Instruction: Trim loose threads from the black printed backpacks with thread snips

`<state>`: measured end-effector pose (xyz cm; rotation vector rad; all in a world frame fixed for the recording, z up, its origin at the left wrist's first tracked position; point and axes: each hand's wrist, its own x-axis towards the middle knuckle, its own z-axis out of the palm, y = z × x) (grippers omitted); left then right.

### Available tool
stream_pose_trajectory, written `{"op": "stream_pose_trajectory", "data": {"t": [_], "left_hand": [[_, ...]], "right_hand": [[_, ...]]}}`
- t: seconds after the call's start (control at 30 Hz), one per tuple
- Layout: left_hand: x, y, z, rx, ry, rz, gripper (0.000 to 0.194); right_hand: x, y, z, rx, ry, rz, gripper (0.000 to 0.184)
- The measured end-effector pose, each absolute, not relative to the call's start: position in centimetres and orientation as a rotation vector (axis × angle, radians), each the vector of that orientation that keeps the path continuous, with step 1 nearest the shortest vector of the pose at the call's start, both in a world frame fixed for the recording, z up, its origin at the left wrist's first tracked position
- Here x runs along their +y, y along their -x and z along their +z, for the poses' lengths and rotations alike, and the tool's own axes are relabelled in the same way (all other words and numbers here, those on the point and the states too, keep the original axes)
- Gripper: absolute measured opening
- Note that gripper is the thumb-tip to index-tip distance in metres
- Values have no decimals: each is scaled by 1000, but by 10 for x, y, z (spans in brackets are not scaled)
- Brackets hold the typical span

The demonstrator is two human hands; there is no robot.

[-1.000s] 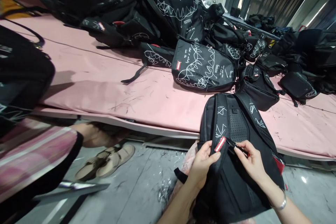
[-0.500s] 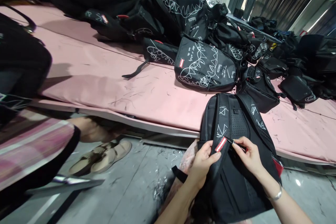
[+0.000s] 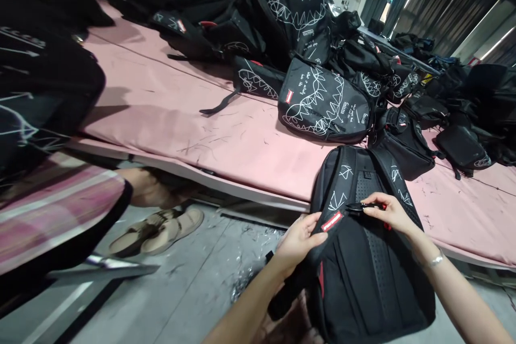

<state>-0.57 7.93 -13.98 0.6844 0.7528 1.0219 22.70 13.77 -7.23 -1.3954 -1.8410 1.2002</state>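
Observation:
A black backpack (image 3: 382, 279) leans with its back panel up against the table edge. White line drawings run along its shoulder straps. My left hand (image 3: 300, 239) pinches one shoulder strap (image 3: 337, 193) beside its red label (image 3: 332, 222), with the thumb just below the label. In my right hand (image 3: 389, 214) is a pair of small black thread snips (image 3: 357, 207) with red parts, closed in by the fingers. Their tip points left, at the edge of the strap just above the label. Whether the blades touch a thread is too small to tell.
A pink-covered table (image 3: 169, 113) runs across, strewn with thread scraps. On it lie a printed black backpack (image 3: 326, 99) and several more bags behind. At left sits a person in a pink checked garment (image 3: 60, 209), near beige shoes (image 3: 173, 231) on the grey floor.
The snips have swung from a slant to nearly level, beside the strap's edge. My left hand and the label have shifted slightly left, and the strap is tilted more. The camera view has moved somewhat left.

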Motion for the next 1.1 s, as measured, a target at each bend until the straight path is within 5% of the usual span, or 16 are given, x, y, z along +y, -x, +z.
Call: {"op": "stream_pose_trajectory", "data": {"t": [1.1], "left_hand": [[89, 18, -141, 605, -794, 905, 39]], "right_hand": [[186, -191, -59, -2410, 1076, 1454, 22]]}}
